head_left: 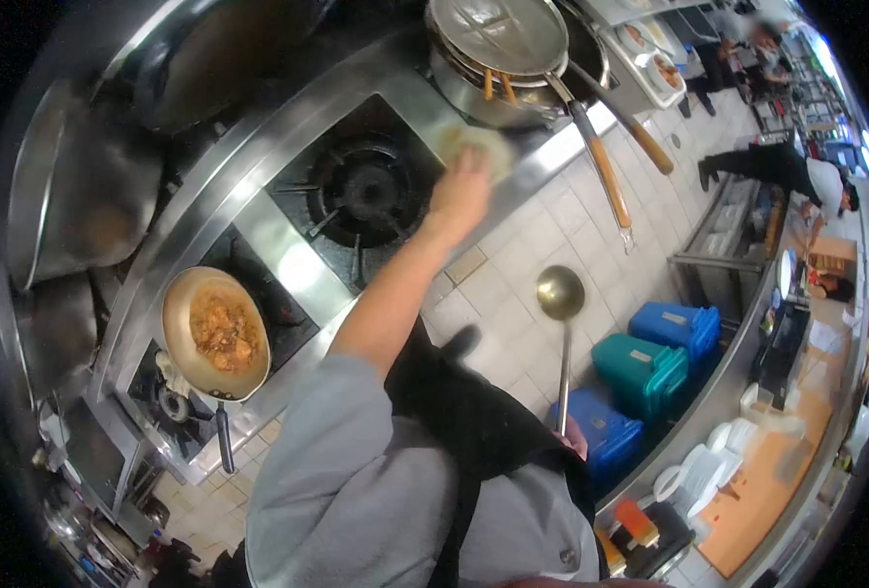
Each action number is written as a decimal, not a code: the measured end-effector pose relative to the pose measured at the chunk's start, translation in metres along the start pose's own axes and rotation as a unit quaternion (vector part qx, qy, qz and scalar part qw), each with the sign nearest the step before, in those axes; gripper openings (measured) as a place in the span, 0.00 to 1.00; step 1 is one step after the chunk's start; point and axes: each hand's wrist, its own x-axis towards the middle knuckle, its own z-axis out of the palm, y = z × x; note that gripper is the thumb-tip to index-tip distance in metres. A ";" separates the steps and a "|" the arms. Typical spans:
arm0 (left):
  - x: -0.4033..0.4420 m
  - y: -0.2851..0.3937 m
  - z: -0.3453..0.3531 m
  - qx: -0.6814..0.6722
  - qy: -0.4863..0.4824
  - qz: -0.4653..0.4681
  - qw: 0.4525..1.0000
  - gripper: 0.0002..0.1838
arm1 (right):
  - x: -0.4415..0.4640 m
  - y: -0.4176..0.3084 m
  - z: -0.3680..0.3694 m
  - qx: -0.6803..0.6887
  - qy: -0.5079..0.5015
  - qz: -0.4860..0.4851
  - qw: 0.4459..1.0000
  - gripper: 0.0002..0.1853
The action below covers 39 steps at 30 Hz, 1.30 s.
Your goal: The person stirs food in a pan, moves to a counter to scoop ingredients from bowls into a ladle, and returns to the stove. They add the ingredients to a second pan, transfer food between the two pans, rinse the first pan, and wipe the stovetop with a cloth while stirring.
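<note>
My left hand (462,186) reaches across the stove and grips a pale, crumpled cloth (488,152), pressed on the steel strip between a burner and a large pot; both are slightly blurred. My right hand (576,437), mostly hidden by my apron, is closed around the handle of a ladle (561,294). The ladle's round metal bowl points away from me over the floor. Beside my left forearm lies a bare burner grate (361,191). To the left, a frying pan (216,333) with browned, saucy food (224,330) rests on another burner.
A stockpot (474,83) carries a strainer (501,34) whose wooden handles jut past the stove edge. Blue and green bins (640,372) stand at right, before a counter with white plates (704,475). Large woks (87,186) sit at the back left. Other people (797,171) are farther off.
</note>
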 end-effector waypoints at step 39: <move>-0.615 -0.179 -0.334 -0.054 -0.023 -0.416 0.908 0.36 | -0.167 0.020 0.209 -0.057 -0.374 -0.066 0.923 0.32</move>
